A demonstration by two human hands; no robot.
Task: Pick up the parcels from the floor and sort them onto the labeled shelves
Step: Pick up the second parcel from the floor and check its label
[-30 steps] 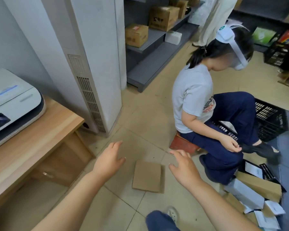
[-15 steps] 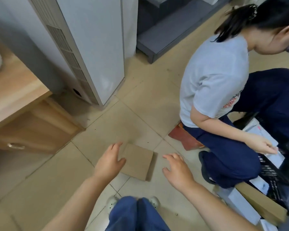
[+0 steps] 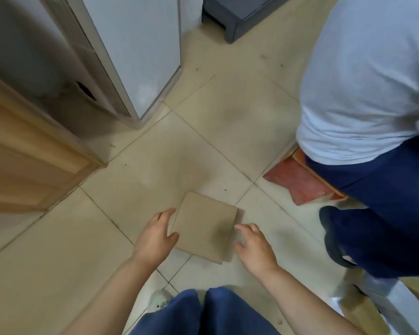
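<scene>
Here I see my left hand (image 3: 155, 234) and right hand (image 3: 255, 246), fingers loosely spread and holding nothing, flanking the flat cardboard parcel (image 3: 205, 227) on the floor (image 3: 58, 274).

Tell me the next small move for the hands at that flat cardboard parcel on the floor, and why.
Probably close both hands onto the flat parcel's side edges and lift. The left hand and right hand flank it with fingers open, neither gripping yet, and it lies flat on the floor tiles.

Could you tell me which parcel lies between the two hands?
The flat brown cardboard parcel on the tiled floor; the other parcels lie piled at lower right.
</scene>
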